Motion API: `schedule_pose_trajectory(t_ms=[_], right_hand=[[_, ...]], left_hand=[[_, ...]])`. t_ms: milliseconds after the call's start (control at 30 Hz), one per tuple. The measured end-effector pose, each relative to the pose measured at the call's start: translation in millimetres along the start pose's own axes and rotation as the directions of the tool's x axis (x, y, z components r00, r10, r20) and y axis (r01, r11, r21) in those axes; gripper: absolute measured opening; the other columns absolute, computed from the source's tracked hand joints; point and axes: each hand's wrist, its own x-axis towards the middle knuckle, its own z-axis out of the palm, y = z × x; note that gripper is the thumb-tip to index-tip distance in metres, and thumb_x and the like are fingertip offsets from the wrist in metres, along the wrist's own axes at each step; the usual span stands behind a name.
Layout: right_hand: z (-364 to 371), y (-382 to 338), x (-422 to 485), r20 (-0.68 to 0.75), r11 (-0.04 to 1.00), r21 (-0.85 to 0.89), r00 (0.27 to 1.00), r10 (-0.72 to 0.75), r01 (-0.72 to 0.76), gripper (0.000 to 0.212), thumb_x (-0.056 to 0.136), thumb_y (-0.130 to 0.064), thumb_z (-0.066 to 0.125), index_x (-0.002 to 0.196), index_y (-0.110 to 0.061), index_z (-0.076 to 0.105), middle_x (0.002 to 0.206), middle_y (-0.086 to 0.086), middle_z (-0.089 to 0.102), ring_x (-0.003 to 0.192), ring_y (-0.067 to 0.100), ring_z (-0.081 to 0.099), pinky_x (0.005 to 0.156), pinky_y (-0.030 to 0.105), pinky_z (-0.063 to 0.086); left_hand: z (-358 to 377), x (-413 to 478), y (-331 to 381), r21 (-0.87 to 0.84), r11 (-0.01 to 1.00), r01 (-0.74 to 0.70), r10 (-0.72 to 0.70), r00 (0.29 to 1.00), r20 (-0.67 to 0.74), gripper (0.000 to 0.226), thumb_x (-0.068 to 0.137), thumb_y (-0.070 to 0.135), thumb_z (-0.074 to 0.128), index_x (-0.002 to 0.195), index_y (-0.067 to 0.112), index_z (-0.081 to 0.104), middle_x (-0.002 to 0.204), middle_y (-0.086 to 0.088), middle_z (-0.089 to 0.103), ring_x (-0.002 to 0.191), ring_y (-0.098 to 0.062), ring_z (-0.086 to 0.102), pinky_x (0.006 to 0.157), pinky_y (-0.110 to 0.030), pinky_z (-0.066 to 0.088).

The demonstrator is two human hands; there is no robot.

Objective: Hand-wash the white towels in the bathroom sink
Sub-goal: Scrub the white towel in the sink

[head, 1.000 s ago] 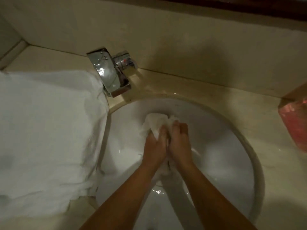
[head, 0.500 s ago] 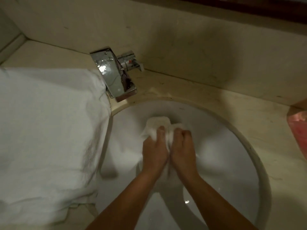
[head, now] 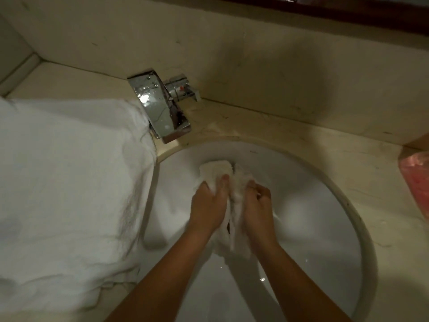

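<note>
Easing the palms apart compared with a second ago, exposing a strip of the small white towel [head: 217,169] between left hand [head: 206,205] and right hand [head: 257,205]; sliding the right knuckles back a touch while stretching the left fingers [head: 224,182] forward over the bunch. Reading that as mid-stroke of a rub, cloth against cloth: washing well under way on this piece, not seeing any sign of wringing yet. Gripping it with both hands, wrapping the left round one fold, curling the right tight round the other. Keeping the towel inside the sink [head: 313,205], toward the back of the bowl, trailing a wet tail down between the wrists. Noting glossy, smooth white ceramic in the round sink, droplets glinting low in it. Spotting a blocky chrome faucet [head: 160,110] at the sink's back-left rim, wet and mirror-bright. Seeing a big fluffy white towel [head: 69,182] heaped left of the sink, one edge draping over the rim, probably dry and waiting its turn. Catching a pink crinkly thing [head: 415,180] well to the right of the sink, too cropped for naming
</note>
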Motion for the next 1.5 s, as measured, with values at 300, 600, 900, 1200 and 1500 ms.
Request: schedule_pose_trajectory(t_ms=[300, 600, 900, 1200, 1500], right_hand=[[-1, 25, 2, 0.027, 0.984, -0.076, 0.987, -0.157, 0.159, 0.045, 0.107, -0.051, 0.051, 0.148, -0.033, 0.046, 0.123, -0.014, 0.066, 0.106, 0.005, 0.067, 0.088, 0.026, 0.056], [-18, 3, 6, -0.188, 0.990, 0.012, 0.973, -0.134, 0.139, 0.031, 0.108, -0.037, 0.057, 0.133, -0.019, 0.054, 0.114, 0.002, 0.069, 0.102, 0.022, 0.069, 0.080, 0.026, 0.053], [-10, 1, 1, -0.129, 0.997, -0.005, 0.989, -0.073, 0.073, 0.046, 0.109, -0.054, 0.044, 0.132, -0.020, 0.064, 0.118, 0.001, 0.074, 0.106, 0.018, 0.071, 0.092, 0.036, 0.056], [-12, 6, 11, -0.014, 0.986, -0.122, 0.993, -0.113, 0.111, 0.044, 0.107, -0.057, 0.045, 0.121, -0.022, 0.070, 0.110, 0.001, 0.077, 0.099, 0.016, 0.073, 0.093, 0.038, 0.058], [3, 17, 6, 0.072, 0.978, -0.043, 0.977, -0.203, 0.206, 0.047, 0.111, -0.047, 0.043, 0.157, -0.040, 0.040, 0.150, -0.012, 0.052, 0.135, 0.010, 0.054, 0.114, 0.036, 0.045]], left_hand=[[19, -14, -20, -0.125, 0.991, -0.041, 0.037, 0.999, -0.034, 0.029, 0.102, 0.051, 0.059, 0.123, 0.032, 0.056, 0.105, 0.019, 0.066, 0.100, -0.002, 0.064, 0.084, -0.010, 0.048], [0, -19, -13, 0.116, 0.963, -0.242, 0.241, 0.970, 0.024, 0.047, 0.093, 0.067, 0.047, 0.081, 0.023, 0.060, 0.070, 0.009, 0.062, 0.067, 0.010, 0.060, 0.059, -0.011, 0.041], [13, -19, -8, 0.083, 0.950, -0.301, 0.295, 0.952, 0.075, 0.040, 0.104, 0.046, 0.051, 0.077, 0.020, 0.064, 0.063, 0.011, 0.061, 0.064, 0.009, 0.062, 0.058, -0.007, 0.039], [7, -21, -8, 0.129, 0.938, -0.321, 0.316, 0.947, 0.058, 0.042, 0.103, 0.051, 0.043, 0.070, 0.028, 0.058, 0.060, 0.013, 0.057, 0.065, 0.011, 0.062, 0.058, -0.006, 0.040], [13, -9, -17, 0.223, 0.957, -0.185, 0.204, 0.976, -0.069, 0.076, 0.094, 0.075, 0.029, 0.153, 0.027, 0.038, 0.148, 0.009, 0.038, 0.120, -0.012, 0.059, 0.092, -0.025, 0.046]])
